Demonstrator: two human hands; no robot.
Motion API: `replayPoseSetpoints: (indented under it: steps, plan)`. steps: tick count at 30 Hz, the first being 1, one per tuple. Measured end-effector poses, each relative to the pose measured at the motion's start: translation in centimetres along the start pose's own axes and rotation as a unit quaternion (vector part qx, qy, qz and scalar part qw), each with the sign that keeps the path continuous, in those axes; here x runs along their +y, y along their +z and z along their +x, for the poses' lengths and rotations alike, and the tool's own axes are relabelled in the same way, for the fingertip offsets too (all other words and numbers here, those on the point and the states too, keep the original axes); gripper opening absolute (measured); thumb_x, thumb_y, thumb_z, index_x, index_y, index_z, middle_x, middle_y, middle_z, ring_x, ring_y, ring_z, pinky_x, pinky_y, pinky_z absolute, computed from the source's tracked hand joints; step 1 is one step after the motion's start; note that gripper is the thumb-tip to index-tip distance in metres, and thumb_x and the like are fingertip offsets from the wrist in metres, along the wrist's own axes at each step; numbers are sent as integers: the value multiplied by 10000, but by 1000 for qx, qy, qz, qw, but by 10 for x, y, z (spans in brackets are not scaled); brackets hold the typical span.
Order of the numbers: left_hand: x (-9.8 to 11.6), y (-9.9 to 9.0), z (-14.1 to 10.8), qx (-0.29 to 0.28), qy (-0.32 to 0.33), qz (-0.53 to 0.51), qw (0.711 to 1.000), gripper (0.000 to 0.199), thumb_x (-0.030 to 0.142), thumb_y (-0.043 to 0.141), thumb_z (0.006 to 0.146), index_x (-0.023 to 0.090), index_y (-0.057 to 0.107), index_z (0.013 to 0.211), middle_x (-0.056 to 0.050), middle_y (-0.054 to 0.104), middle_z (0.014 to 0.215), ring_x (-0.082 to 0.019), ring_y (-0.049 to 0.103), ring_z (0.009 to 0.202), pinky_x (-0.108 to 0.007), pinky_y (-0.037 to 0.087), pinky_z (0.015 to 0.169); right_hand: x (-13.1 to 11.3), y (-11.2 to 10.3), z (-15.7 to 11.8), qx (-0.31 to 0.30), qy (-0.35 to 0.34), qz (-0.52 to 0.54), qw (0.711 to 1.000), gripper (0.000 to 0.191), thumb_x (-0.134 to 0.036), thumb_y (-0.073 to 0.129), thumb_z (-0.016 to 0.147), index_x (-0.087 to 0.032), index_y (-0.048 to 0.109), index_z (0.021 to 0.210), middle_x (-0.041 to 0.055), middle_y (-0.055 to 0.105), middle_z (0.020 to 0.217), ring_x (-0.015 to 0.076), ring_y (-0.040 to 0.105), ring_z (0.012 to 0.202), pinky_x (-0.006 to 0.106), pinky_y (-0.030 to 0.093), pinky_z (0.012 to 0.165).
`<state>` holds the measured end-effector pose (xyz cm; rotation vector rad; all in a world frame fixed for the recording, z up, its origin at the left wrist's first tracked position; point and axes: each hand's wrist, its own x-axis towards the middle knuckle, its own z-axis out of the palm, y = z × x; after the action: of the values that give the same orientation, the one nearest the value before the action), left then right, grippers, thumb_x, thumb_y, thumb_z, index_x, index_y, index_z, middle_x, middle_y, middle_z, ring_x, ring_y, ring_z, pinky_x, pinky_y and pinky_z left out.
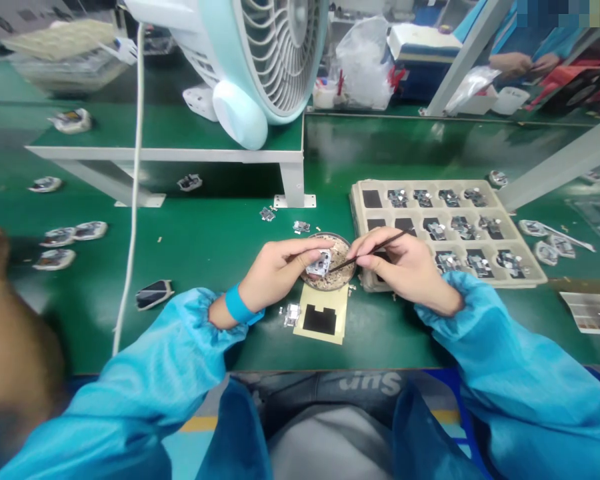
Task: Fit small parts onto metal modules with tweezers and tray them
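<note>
Between the thumb and fingers of my left hand (275, 270) is a small electronic module (320, 262), pale with a dark patch. My right hand (403, 263) pinches dark tweezers (380, 247), their tips against or very near the module's lower right side. Both hands are over a round dish (339, 281) strewn with tiny pale scraps. Just below the dish lies a yellowish sheet (340, 330) bearing a black cut-out patch (320, 320). A small metallic part (292, 315) rests at the sheet's left edge.
A cream tray (453, 187) with several circuit parts stands at right. Behind, a fan (260, 67) sits on a raised shelf (170, 155), a white cable (136, 160) hanging at left. Loose modules (57, 237) lie leftward. A co-worker's hands (525, 65) show at top right; a blurred arm (15, 333) intrudes left.
</note>
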<state>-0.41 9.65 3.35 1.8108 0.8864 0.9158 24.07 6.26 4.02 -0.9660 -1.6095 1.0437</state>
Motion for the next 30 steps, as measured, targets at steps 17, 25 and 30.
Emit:
replayPoseSetpoints:
  steps: [17, 25, 30]
  plan:
    - [-21, -13, 22, 136, -101, -140, 976, 337, 136, 746, 810, 140, 659, 1135, -75, 724, 967, -162, 731, 684, -234, 577, 531, -7, 101, -23, -237, -92, -466, 847, 341, -471, 559, 1004, -164, 680, 1091, 119, 676, 901, 270, 653, 798, 390, 467, 614]
    - [-14, -13, 16, 104, -138, -160, 972, 302, 321, 810, 814, 111, 736, 1017, -115, 779, 942, -136, 702, 573, -247, 560, 553, -7, 94, -27, -244, -114, -342, 900, 220, -258, 558, 1018, -207, 643, 1215, 72, 698, 1110, 204, 680, 924, 325, 529, 686]
    - [-7, -7, 14, 102, -152, -184, 966, 337, 408, 768, 851, 127, 766, 1036, -88, 767, 853, -122, 667, 544, -201, 401, 437, -26, 63, -12, -83, -141, -161, 973, 118, -231, 719, 927, -243, 771, 1032, 23, 725, 951, 150, 691, 866, 283, 565, 756]
